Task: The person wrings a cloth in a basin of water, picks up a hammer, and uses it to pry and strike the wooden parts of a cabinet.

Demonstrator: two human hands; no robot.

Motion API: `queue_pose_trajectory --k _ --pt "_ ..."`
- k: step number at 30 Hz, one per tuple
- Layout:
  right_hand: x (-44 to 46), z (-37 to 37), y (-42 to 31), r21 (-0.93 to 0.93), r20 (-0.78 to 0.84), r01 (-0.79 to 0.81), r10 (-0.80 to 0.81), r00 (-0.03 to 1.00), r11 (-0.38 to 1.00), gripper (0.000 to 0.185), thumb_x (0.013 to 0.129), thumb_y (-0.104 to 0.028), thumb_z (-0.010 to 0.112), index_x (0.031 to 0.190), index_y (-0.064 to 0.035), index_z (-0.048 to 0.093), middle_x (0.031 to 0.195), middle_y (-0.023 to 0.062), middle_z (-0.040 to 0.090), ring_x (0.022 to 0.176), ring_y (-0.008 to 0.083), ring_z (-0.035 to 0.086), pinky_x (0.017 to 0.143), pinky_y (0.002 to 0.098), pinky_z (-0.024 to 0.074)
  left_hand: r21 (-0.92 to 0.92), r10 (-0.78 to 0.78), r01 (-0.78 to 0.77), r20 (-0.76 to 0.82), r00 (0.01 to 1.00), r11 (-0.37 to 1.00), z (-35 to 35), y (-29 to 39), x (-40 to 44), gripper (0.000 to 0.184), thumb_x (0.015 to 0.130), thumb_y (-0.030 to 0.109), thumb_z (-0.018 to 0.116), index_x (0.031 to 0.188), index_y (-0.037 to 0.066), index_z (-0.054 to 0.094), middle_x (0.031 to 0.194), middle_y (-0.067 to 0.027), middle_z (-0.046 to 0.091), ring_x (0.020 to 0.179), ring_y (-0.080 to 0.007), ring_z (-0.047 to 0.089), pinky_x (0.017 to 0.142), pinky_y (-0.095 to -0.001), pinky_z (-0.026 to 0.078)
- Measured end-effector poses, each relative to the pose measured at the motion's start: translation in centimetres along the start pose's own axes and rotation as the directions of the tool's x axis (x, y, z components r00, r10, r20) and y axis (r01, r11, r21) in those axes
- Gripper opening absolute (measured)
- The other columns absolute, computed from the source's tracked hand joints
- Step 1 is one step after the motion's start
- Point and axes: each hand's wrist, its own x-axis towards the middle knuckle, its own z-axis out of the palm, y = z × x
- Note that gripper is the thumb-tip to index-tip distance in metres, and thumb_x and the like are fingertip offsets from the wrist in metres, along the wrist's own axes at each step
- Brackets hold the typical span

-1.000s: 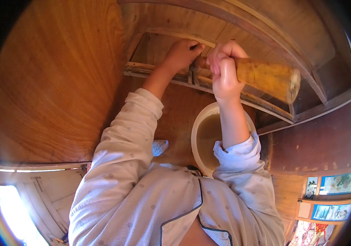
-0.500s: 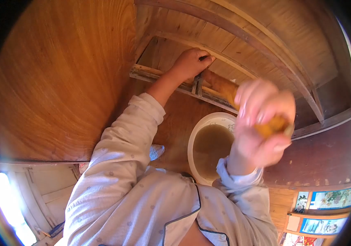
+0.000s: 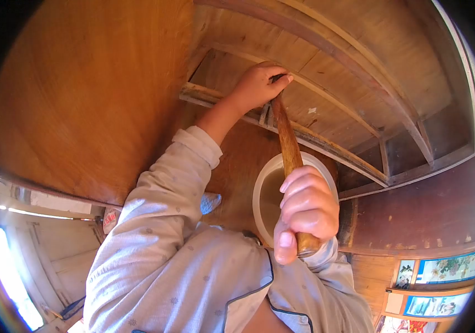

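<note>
Head view: The right hand [image 3: 310, 208] wraps a smooth, rounded wooden stick [image 3: 288, 139] near its close end, fingers pressed together in a curled row and thumb lying along it. The stick is amber-brown with darker streaks and slants up, looking narrower and darker toward the left hand [image 3: 260, 86]. Its far end lies just below that hand; whether they touch, I cannot tell. The left hand's fingers are curled, thumb closed toward them; a dark patch shows between, but whether it is an object or shadow is unclear.

Both hands are near a rough-edged wooden frame [image 3: 332, 149] of thin rails against pale, grained boards [image 3: 326, 66]. Below the stick sits a round, pale basin [image 3: 257, 194] holding murky brown liquid. A broad, glossy, orange-brown wood panel [image 3: 87, 100] fills the left side.
</note>
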Motion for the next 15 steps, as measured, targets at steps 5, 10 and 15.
queue_pose_trajectory --k 5,10,15 --pt "-2.3 0.3 -2.0 -0.133 0.084 -0.068 0.08 0.993 0.989 0.02 0.065 -0.011 0.067 0.069 -0.0108 0.048 0.069 0.004 0.053 0.065 0.0244 0.054 0.068 0.0402 0.0509 -0.049 0.169 -0.175 -0.111 0.979 0.983 0.8 -1.2 -0.1 0.027 0.087 0.027 0.068 0.098 0.003 0.07 0.09 -0.0102 0.065 0.077 -0.0203 0.059 0.067 -0.0307 0.047" --pt "-6.3 1.0 -3.3 -0.404 0.038 -0.1 0.126 0.991 0.909 0.017 0.069 -0.013 0.07 0.079 -0.0107 0.057 0.092 0.012 0.065 0.081 0.0308 0.064 0.081 0.0465 0.0513 0.015 0.18 -0.179 -0.056 0.982 0.984 0.0 0.6 -0.9 0.027 0.089 0.028 0.066 0.101 0.004 0.069 0.092 -0.0079 0.065 0.077 -0.0178 0.057 0.069 -0.0299 0.046" --pt "-9.6 0.3 -5.3 -0.371 -0.287 -0.518 0.436 0.853 0.771 0.022 0.082 -0.013 0.068 0.1 -0.001 0.06 0.122 0.0348 0.055 0.1 0.0403 0.064 0.087 0.0438 0.0513 -0.063 -0.133 0.125 -0.154 0.979 0.99 -1.6 3.1 -2.5 0.024 0.091 0.024 0.064 0.106 0.005 0.066 0.09 -0.0062 0.062 0.079 -0.0144 0.055 0.073 -0.028 0.046"
